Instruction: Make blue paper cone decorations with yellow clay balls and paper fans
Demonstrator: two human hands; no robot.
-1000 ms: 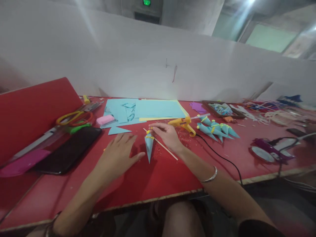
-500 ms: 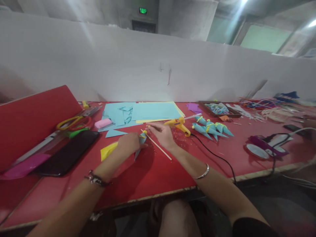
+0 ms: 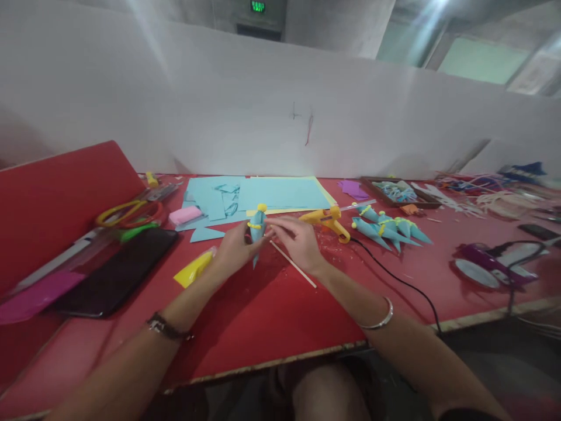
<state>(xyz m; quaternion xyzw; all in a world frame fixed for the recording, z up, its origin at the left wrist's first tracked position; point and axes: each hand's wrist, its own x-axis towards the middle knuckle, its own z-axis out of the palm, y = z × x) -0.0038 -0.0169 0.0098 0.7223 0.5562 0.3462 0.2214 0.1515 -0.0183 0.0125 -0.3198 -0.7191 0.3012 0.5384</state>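
My left hand point(image 3: 233, 248) is closed around a blue paper cone point(image 3: 258, 218), which stands upright with its point downward. A yellow ball point(image 3: 262, 207) sits on top of the cone, and a yellow band runs around its upper part. Beside the cone, my right hand point(image 3: 300, 243) has its thumb and fingers pinched together near the cone's right side; what is between them, if anything, is too small to make out. Just below the right hand, a thin pale stick point(image 3: 294, 266) lies slanted on the red table point(image 3: 263, 316).
A yellow glue gun point(image 3: 329, 220) lies right of my hands, its black cord trailing to the table edge. Several finished blue cones point(image 3: 388, 227) lie beyond it. Blue paper sheets point(image 3: 280, 193) are at the back. Left are a black phone point(image 3: 120, 275), scissors point(image 3: 120, 214) and a yellow packet point(image 3: 194, 269).
My left hand has raised and turned the cone upright, so its yellow ball and band now show. My right hand's fingers have come in against the cone's side. The view has shifted slightly.
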